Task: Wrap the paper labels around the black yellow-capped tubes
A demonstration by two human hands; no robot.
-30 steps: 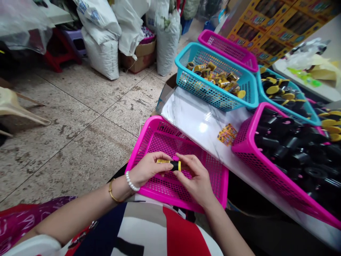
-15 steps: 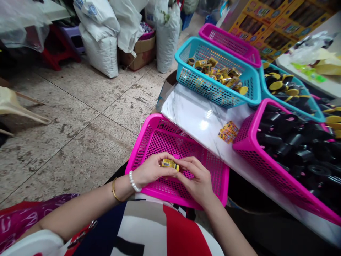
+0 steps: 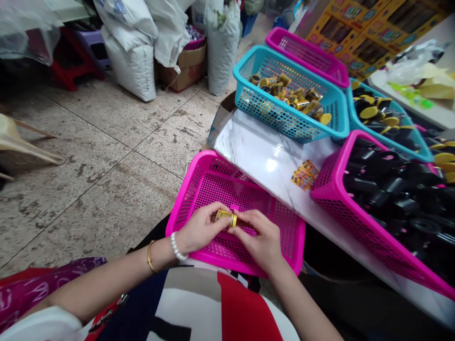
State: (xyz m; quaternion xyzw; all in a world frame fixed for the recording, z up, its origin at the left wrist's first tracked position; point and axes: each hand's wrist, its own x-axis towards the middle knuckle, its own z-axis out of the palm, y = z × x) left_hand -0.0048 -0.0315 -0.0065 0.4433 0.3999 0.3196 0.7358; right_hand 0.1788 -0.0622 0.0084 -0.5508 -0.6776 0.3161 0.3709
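Both hands meet over an empty pink basket [image 3: 199, 189] on my lap. Between them is a small black cylinder with a yellow label and yellow cap [image 3: 225, 217]. My left hand [image 3: 201, 227], with a pearl bracelet and a gold bangle at the wrist, pinches the cylinder's labelled side. My right hand [image 3: 259, 239] closes its fingertips on the capped end. A small stack of yellow labels [image 3: 304, 174] lies on the white marble-patterned board [image 3: 259, 151] ahead.
A blue basket [image 3: 284, 121] holds several labelled cylinders. Another pink basket [image 3: 334, 199] at right is full of black cylinders. Further back stand a second blue basket [image 3: 419, 144] with yellow-capped pieces and one more pink basket [image 3: 305, 54]. White sacks [image 3: 133, 57] stand on the tiled floor.
The black part of the cylinder has become covered by the yellow label. My hands have drawn closer together and dropped slightly toward the basket.
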